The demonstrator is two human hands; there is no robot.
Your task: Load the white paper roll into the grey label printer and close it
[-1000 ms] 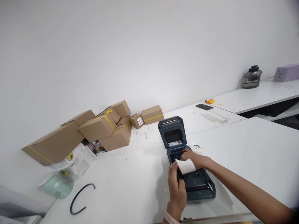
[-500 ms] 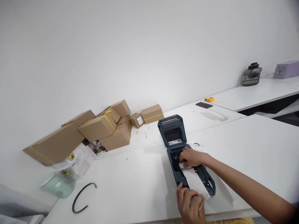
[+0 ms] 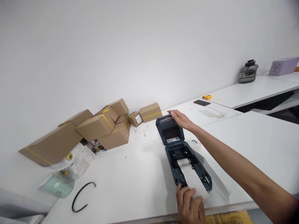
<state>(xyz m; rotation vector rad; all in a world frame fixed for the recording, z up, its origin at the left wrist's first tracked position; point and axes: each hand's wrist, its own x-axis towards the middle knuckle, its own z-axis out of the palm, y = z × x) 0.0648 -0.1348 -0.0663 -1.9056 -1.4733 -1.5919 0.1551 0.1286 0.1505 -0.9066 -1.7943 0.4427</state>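
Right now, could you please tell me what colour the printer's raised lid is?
The raised lid is dark blue-grey, best seen in the head view.

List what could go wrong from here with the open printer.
1. Pinch: the right grip is on the raised lid, while the left grip sits at the base's front edge; a dropping lid might catch fingers.
2. Skew: the paper strip runs forward to the left grip; a sideways pull could crease or misalign it.
3. Slide: the printer stands near the table's near edge; a hard tug might shift it.
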